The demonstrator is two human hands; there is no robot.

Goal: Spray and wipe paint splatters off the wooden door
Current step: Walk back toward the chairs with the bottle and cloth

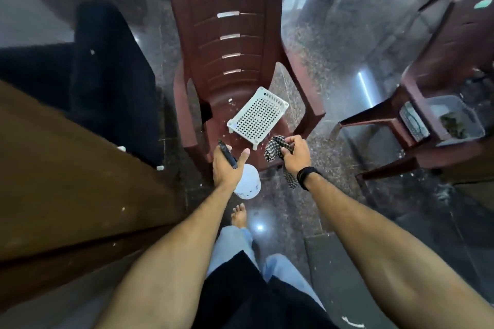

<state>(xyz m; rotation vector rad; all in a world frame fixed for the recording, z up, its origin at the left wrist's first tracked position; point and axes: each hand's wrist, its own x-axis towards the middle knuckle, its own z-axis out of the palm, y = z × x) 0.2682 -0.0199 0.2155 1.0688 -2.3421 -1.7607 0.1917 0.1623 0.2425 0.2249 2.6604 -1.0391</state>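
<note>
Nearest: left hand (227,165) wrapped round the neck of a white plastic spray bottle with a black trigger head (247,181), thumb lying free beside it. The bottle hangs below the palm; looks light and rigid, smooth-sided, so the neck under the trigger is the sure hold.

Right hand (295,153), black band at the wrist, clutches a bunched black-and-white checked cloth (275,151) with its tail hanging past the wrist. Soft, limp, easy to refold to a clean face (wadded, it should scrub better).

Left of both arms: the brown wooden door (66,181), white paint flecks scattered across it, close to the bottle hand.

Beyond: a maroon plastic armchair (227,43) carrying a white perforated plastic tray (258,116).
</note>
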